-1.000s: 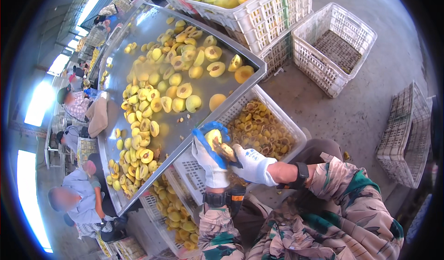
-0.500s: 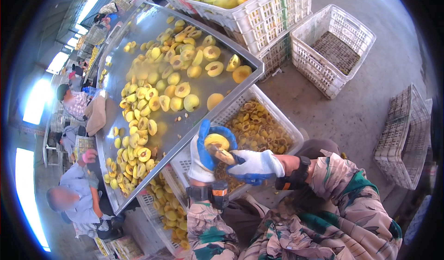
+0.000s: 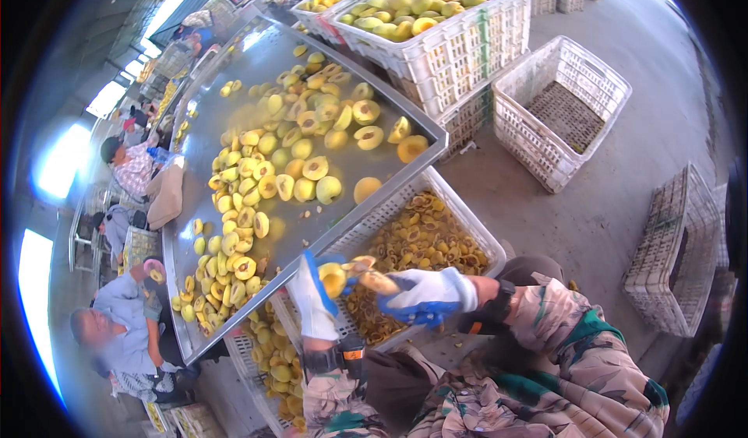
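My left hand (image 3: 314, 302), in a white and blue work glove, holds a yellow peach half (image 3: 333, 280) between thumb and fingers. Close beside it, my gloved right hand (image 3: 428, 294) is closed on a short tan hand tool (image 3: 379, 282) whose end points toward the fruit. A small brownish piece (image 3: 361, 264) shows by the tool's tip; whether it is pit or flesh I cannot tell. Both hands are over a white crate (image 3: 474, 224) of scooped-out peach scraps (image 3: 421, 232). Cut peach halves (image 3: 245, 220) lie heaped on the metal table (image 3: 308, 224) ahead.
A raised metal rim borders the table. Peach halves (image 3: 280, 364) fill another crate at lower left. Stacked crates (image 3: 460, 56) of whole fruit stand beyond the table; a white crate (image 3: 538, 154) and upright crates (image 3: 662, 274) are at right. Co-workers (image 3: 128, 321) sit along the left.
My hands have moved slightly left and apart, and the tool's end has drawn away from the peach half's face. The whole view has shifted a little. A co-worker's hand at left has shifted.
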### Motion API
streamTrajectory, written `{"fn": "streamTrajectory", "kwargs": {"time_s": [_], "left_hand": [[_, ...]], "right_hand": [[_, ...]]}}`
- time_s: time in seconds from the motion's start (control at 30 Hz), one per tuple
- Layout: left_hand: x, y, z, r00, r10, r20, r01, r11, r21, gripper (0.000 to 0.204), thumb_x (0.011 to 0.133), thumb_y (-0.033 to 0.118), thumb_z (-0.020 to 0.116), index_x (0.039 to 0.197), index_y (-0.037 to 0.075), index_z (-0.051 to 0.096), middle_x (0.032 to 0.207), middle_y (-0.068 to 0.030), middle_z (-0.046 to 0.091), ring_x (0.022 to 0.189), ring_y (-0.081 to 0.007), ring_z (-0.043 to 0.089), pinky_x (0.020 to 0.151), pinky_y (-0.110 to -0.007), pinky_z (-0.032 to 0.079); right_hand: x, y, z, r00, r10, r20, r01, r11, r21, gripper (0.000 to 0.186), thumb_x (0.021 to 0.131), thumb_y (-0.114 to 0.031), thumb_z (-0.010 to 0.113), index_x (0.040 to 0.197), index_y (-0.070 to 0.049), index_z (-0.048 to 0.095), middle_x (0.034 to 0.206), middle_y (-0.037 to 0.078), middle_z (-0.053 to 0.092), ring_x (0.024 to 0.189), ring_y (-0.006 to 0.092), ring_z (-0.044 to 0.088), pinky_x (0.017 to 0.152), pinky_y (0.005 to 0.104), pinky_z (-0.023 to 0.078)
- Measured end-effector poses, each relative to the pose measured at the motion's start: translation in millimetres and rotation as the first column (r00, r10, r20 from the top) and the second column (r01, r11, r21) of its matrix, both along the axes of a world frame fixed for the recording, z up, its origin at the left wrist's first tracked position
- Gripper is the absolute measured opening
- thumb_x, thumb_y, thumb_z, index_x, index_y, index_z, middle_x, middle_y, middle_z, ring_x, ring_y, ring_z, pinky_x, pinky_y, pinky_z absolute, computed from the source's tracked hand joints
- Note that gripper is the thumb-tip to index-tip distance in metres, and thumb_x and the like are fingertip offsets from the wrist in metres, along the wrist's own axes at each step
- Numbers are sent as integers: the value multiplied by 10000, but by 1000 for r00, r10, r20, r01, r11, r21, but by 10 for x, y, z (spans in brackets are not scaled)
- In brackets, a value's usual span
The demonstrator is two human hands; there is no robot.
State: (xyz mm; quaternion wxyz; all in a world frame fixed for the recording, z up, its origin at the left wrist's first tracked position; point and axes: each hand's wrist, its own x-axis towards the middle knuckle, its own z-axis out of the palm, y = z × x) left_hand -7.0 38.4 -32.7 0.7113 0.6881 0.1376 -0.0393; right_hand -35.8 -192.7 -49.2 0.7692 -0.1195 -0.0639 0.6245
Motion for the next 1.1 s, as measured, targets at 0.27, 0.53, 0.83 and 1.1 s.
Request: {"fn": "streamTrajectory", "kwargs": {"time_s": [0.27, 0.53, 0.83, 1.1], "left_hand": [[-359, 973, 660, 994, 49, 94, -92, -33, 995, 432, 863, 354, 600, 1201, 87, 565, 1024, -163, 607, 979, -334, 571, 862, -431, 433], [1678, 606, 429, 929, -362, 74, 11, 227, 974, 521, 806, 47, 507, 1322, 114, 467, 1331, -162, 473, 1226, -321, 451, 1039, -372, 356], [2160, 800, 102, 961, -203, -190, 192, -11, 981, 588, 695, 110, 657, 1262, 54, 511, 1280, -202, 505, 1193, -328, 484, 984, -392, 406], [1533, 566, 73, 975, -120, 184, -12, 807, 590, 486, 710, 8, 684, 1151, 48, 484, 997, -135, 621, 901, -227, 642, 732, -322, 516]], "right_hand": [[-69, -187, 295, 608, 318, 728, 511, 545, -665, 323, 859, -267, 565, 1029, -3, 492, 712, 88, 601, 566, 182, 592, 474, 318, 479], [83, -195, 242, 608, 200, 768, 621, 483, -617, 351, 860, -272, 598, 1084, -31, 474, 727, 95, 598, 577, 177, 590, 491, 313, 471], [129, -181, 299, 622, 160, 766, 619, 499, -607, 340, 863, -253, 605, 1085, -39, 462, 718, 81, 593, 538, 153, 564, 476, 299, 441], [155, -114, 374, 625, -20, 780, 697, 465, -546, 293, 852, -244, 616, 1044, -64, 487, 704, 53, 578, 539, 136, 550, 483, 291, 445]]}}
